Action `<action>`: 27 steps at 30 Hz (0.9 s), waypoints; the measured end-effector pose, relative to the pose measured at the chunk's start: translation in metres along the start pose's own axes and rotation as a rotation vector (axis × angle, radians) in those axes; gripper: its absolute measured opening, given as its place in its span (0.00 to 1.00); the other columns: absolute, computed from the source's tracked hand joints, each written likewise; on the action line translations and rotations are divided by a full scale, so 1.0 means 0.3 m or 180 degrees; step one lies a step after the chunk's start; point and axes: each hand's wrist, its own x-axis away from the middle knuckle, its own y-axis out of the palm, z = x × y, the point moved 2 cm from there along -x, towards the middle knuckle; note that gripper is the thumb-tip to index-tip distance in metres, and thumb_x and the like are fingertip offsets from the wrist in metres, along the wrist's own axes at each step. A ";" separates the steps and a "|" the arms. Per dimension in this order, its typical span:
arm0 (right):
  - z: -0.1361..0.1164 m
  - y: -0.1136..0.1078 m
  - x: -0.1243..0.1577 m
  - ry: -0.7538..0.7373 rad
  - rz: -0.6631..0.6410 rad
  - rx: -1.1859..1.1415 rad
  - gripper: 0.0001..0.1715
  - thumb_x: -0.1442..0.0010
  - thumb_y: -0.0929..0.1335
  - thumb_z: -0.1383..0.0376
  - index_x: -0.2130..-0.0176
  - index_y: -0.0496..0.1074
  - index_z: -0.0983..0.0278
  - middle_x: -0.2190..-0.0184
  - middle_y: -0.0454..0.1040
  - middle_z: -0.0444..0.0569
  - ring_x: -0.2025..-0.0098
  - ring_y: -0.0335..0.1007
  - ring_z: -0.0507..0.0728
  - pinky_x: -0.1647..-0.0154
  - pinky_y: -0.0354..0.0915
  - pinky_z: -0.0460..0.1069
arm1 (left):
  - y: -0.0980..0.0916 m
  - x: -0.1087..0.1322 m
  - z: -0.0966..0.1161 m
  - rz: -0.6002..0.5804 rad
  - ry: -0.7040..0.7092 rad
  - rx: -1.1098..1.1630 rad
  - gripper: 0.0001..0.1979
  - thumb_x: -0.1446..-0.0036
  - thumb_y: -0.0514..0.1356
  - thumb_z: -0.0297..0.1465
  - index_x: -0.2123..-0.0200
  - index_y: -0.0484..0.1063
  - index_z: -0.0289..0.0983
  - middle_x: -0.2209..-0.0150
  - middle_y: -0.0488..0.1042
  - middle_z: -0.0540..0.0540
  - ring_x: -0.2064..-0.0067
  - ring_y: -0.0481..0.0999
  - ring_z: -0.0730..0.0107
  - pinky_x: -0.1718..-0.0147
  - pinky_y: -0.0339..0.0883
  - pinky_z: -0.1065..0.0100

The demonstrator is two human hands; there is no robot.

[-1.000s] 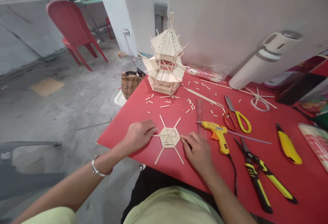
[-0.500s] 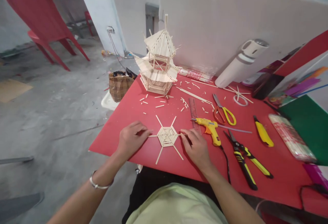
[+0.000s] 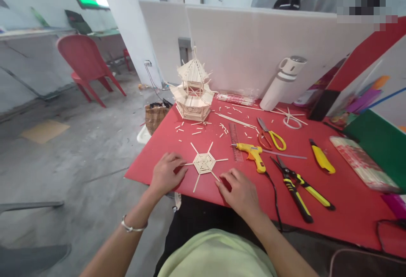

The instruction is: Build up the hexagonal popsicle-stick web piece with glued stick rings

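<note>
A flat hexagonal lattice of thin wooden sticks (image 3: 204, 163) lies on the red tabletop, with several spokes reaching past its rim. My left hand (image 3: 168, 172) pinches the end of its left spoke between thumb and fingers. At the lower-right spoke, my right hand (image 3: 238, 190) has thumb and index finger closed about the tip; the exact contact is small to see. Behind the lattice stands a tiered pagoda model (image 3: 194, 95) built of the same sticks. A yellow glue gun (image 3: 253, 155) rests to the right, beside a clear ruler (image 3: 235, 141).
Scissors (image 3: 272, 135), pruning-type cutters (image 3: 298, 186) and a yellow utility knife (image 3: 322, 157) lie on the right. A white flask (image 3: 282, 84) leans by the partition. Stick offcuts (image 3: 223, 129) are scattered behind, and a packet of sticks (image 3: 364, 163) lies far right. The glue gun's cord (image 3: 275, 201) hangs over the front edge.
My right hand has moved from the right spoke to the lower-right one. My left hand stays at the left spoke. The camera view has tilted up and turned left.
</note>
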 end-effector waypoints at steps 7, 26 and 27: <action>0.032 0.004 -0.037 0.0096 0.0006 0.0320 0.11 0.32 0.65 0.60 0.64 0.74 0.60 0.66 0.72 0.46 0.63 0.68 0.54 0.67 0.53 0.48 | 0.013 0.062 0.099 0.0000 -0.0173 -0.0026 0.10 0.39 0.58 0.33 0.71 0.76 0.39 0.64 0.77 0.45 0.62 0.73 0.65 0.63 0.67 0.65; 0.075 -0.023 -0.054 0.0106 0.0251 0.0050 0.16 0.30 0.61 0.59 0.55 0.76 0.60 0.59 0.75 0.48 0.59 0.72 0.54 0.62 0.61 0.47 | -0.021 -0.077 0.004 0.0273 -0.0266 0.0056 0.10 0.38 0.57 0.34 0.65 0.78 0.39 0.54 0.76 0.42 0.53 0.74 0.59 0.53 0.69 0.57; 0.071 -0.030 -0.059 0.0093 0.0276 0.0039 0.16 0.30 0.61 0.59 0.55 0.76 0.61 0.59 0.75 0.49 0.59 0.72 0.54 0.62 0.61 0.47 | -0.022 -0.103 -0.002 0.0166 -0.0204 0.0010 0.09 0.39 0.58 0.34 0.64 0.78 0.39 0.50 0.74 0.41 0.50 0.73 0.56 0.51 0.68 0.54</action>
